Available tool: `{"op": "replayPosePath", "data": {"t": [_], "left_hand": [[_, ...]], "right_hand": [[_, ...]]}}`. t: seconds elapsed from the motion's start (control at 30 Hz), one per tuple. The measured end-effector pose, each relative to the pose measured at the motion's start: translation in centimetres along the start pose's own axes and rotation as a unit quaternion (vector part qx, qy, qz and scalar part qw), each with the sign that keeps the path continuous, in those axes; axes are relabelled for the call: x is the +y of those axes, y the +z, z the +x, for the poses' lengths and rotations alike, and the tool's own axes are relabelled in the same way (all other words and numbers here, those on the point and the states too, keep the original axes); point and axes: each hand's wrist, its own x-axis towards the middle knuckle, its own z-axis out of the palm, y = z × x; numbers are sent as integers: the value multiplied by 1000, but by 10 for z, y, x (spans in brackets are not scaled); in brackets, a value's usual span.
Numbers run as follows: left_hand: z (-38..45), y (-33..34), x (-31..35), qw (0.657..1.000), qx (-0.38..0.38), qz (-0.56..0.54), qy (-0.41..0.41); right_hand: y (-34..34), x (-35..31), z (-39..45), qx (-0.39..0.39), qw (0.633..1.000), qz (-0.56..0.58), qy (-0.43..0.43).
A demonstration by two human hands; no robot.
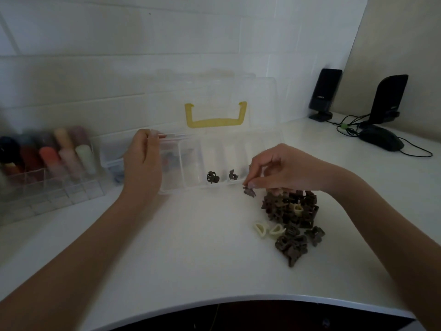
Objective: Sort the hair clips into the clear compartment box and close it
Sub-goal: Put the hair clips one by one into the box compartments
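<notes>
While pinched in right hand [281,170] fingertips: brown hair clip [249,191], near box [214,185] front rim; light, stiff, springy — take by wings; left hand [143,161] gripping box's far-left edge

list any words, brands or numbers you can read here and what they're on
Left speaker: a small white brand mark on its front, too blurred to read.
Right speaker: a faint mark low on its front, unreadable.
Clear compartment box and its yellow handle: no text visible.
</notes>
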Motion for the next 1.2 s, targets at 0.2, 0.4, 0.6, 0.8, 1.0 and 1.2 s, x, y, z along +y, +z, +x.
{"op": "replayPosePath", "data": {"t": [0.2,0.4,0.6,0.8,1.0,1.2], "left_hand": [[0,0,1,1000,3,-4,3],[0,-2,3,1000,-2,6,24],[0,-2,1,999,-3,8,31],[0,-3,1,999,-5,10,30],[0,-3,3,999,-1,10,34],[1,-3,3,999,-3,14,31]], "right_hand": [[-1,7,5,119,990,67,-18],[0,20,10,302,951,-23,-70],[11,22,13,341,935,-29,-89],[17,19,14,353,925,-95,-101],[14,27,15,321,929,-160,-88],[6,18,10,289,945,-136,-69]]}}
